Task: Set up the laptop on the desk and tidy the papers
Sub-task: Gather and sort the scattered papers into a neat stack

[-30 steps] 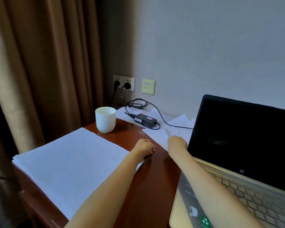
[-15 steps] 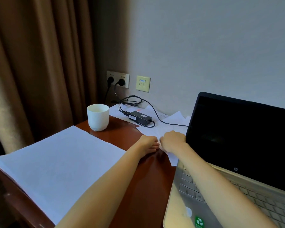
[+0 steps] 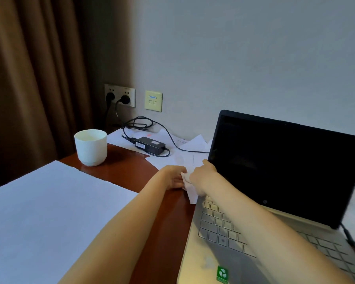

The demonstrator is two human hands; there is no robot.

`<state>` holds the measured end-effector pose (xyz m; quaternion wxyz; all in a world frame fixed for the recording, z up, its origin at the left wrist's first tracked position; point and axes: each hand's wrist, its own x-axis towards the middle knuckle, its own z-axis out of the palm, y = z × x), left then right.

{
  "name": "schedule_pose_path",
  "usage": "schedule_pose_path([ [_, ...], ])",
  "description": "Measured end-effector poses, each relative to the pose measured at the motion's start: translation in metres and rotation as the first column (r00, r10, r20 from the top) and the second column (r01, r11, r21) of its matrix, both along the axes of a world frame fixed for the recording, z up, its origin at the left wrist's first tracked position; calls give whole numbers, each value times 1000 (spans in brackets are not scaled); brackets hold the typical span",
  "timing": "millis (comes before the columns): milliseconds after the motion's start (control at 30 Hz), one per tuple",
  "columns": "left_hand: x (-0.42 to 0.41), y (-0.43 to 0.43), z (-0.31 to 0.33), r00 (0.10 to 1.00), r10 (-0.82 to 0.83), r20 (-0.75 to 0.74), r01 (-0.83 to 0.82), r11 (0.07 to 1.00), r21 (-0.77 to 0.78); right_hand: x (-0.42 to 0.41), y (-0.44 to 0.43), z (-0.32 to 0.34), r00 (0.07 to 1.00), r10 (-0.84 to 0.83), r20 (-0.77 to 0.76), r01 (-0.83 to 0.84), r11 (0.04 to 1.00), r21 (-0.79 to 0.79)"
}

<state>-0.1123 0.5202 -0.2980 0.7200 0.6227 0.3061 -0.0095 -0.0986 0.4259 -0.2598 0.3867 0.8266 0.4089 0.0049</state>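
- White loose sheets [image 3: 180, 160] lie scattered on the desk [image 3: 119, 171] between the open laptop [image 3: 285, 167] and the power adapter [image 3: 150, 145]. Some run under the adapter, and some reach the laptop's left edge.
- Left hand [image 3: 172, 178] curls its fingers on the near edge of one sheet, which lifts and crumples slightly. Right hand [image 3: 203, 177] lies on the same sheets just beside the screen; I cannot tell whether it pinches or only presses.
- The step in hand looks like gathering these strays. It is best done by sliding them flat toward the bare wood rather than tugging, because the adapter weighs on the far sheets. Lifting the adapter first would spare a tear.
- Once collected, the edges want squaring before the sheets join the tidy paper stack [image 3: 49, 201] at the left.
- A white cup [image 3: 90, 147] stands just beyond that stack and is easy to knock in passing.
- The laptop sits at the desk's right, lid up and screen dark.
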Motion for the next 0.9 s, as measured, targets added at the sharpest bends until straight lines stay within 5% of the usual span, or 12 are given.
schedule_pose_path([
  [267, 15, -13, -8, 996, 26, -82, 16, 882, 472, 8, -5, -2, 996, 57, 63, -59, 998, 26],
  [400, 14, 6, -2, 993, 119, 25, -115, 855, 506, 5, -8, 4, 997, 46, 54, -49, 998, 44],
  [900, -66, 94, 49, 945, 322, 51, -289, 756, 588, 1, -3, 2, 999, -33, 24, 31, 996, 80],
])
